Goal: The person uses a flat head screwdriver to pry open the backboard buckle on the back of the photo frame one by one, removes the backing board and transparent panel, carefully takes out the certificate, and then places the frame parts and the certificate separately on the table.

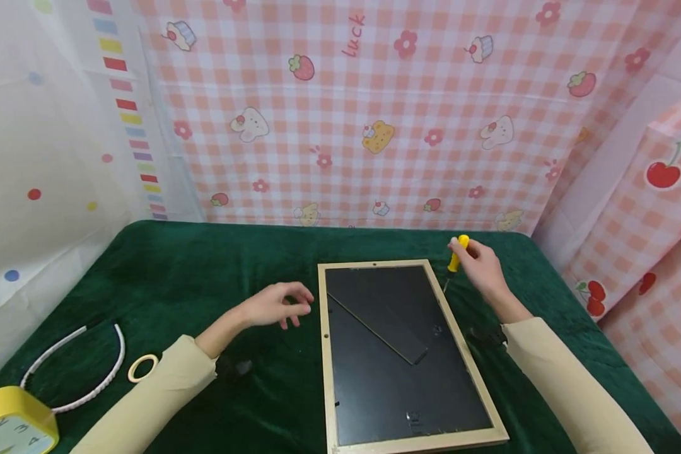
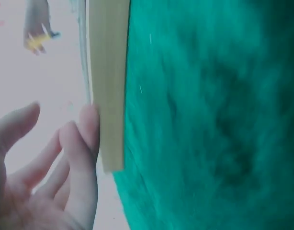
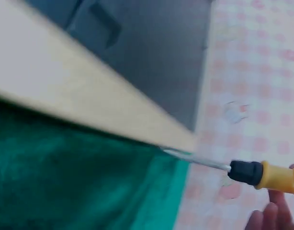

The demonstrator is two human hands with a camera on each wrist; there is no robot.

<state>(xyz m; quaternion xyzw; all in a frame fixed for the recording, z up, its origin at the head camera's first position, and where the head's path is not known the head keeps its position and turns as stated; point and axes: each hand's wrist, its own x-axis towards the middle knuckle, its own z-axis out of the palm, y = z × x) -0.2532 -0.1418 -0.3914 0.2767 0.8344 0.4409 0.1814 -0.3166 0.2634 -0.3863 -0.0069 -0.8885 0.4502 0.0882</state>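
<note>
A light wooden picture frame (image 1: 327,372) lies on the green cloth, its black backing board (image 1: 374,397) facing up. A slim black stand leg (image 1: 394,331) lies slantwise over the board. My right hand (image 1: 482,268) grips a screwdriver (image 1: 458,254) by its yellow handle, beside the frame's far right part. In the right wrist view its metal shaft (image 3: 199,160) points at the frame's outer edge, the tip overlapping it. My left hand (image 1: 278,306) hovers near the frame's left side, fingers loosely bent and holding nothing.
At the left of the green cloth (image 1: 250,252) lie a white headband (image 1: 122,353) and a pale ring (image 1: 132,373). A yellow clock (image 1: 19,410) sits in the near left corner. Checked pink curtain (image 1: 340,94) hangs behind the table and along its right side.
</note>
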